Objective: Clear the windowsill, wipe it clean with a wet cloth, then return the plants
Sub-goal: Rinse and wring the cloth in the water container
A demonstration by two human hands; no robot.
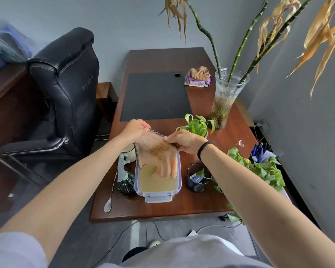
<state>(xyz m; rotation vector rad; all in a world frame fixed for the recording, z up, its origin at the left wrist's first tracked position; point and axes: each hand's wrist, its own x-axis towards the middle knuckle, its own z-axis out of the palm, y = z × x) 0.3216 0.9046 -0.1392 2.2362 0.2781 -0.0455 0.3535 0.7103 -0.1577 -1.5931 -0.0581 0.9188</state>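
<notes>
Water, yellowish and cloudy, is held in a clear plastic container (179, 171) standing on the bench (191, 207) straight below the fingers. A spoon (108, 204) and a dark spray bottle (125, 180) are seen down and to the left of the fingers, just beside the container. A black mesh cup (197, 177) stands down and to their right, and a trailing leafy plant (263, 169) lies further right.

The cloth (157, 153), peach-coloured and marked with a brown dirty patch, is held up over the container. Its top edge is pinched at one corner by the curled fingers of the left hand (132, 130) and at the other by those of the right hand (186, 141). Its lower end is dipped into the water. A black band (203, 149) is worn on the right wrist.

Just beyond the right fingers a small green potted plant (198, 125) is placed. Further off to the right a glass vase (225, 99) with tall bamboo stalks is seen. Beyond the fingers a dark mat (155, 97) is laid, with folded cloths (198, 78) past it. A black chair (66, 84) stands far to the left.
</notes>
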